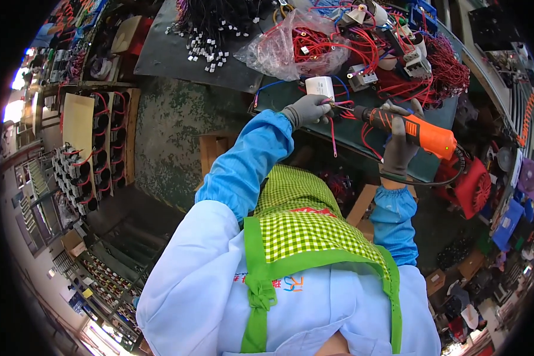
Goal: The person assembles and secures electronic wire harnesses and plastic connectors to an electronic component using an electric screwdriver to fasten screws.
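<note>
My left hand (307,111), in a grey glove, is closed at the near end of a white cylindrical capacitor (320,87). Its fingertips pinch wire ends there; exactly which ones is too small to tell. Red wires (333,135) hang below those fingers, and a blue wire (272,86) runs off to the left. My right hand (401,142), gloved too, is wrapped around an orange and black electric screwdriver (428,136). The tool lies roughly level, its bit pointing left at the pinched wire ends. Whether the bit touches them cannot be made out.
A clear plastic bag of red wires (299,47) lies behind my hands. Grey terminal blocks (418,64) and red wire bundles (448,68) crowd the table's right. Black wires with white connectors (207,50) lie far left. A red fan-like machine (471,187) stands right, beside the screwdriver's cord.
</note>
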`<state>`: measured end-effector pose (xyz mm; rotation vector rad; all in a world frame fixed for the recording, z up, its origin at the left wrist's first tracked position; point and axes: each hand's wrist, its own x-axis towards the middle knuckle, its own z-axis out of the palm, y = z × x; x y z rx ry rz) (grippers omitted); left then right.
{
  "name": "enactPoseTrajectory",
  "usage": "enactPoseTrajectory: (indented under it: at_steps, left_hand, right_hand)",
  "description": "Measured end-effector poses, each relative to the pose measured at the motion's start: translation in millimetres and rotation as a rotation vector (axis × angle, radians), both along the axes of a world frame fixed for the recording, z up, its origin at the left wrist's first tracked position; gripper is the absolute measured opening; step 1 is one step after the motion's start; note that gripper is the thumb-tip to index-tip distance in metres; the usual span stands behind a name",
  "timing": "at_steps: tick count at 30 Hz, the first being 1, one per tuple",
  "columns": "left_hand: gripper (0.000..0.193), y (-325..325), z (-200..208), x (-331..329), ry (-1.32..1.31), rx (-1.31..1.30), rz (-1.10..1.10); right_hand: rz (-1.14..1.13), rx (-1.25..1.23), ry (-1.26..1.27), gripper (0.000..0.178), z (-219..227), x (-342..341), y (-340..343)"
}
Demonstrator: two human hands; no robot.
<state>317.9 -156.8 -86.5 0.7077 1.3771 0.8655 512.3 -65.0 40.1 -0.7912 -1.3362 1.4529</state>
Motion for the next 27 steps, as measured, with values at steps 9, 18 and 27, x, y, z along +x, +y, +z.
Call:
enactPoseTrajectory:
  at_steps: [9,18,27]
  left_hand:
    - [0.036,-8.1,-5.1,-1.5,-0.437,0.058,-0.05]
    - [0.04,-8.2,-11.7,3.9,-1.069,-0.146,0.262]
    - [0.061,-29.2,8.1,0.8,0.827,0.025,-0.053]
  right_hand:
    - [0.046,-0.033,-0.017,0.039,2.2,9.3,8.5]
    - [0.104,0.034,-0.124,0.057,16.9,2.5,18.6]
    - [0.123,-0.038,-0.076,0.059,12.7,1.2,23.0]
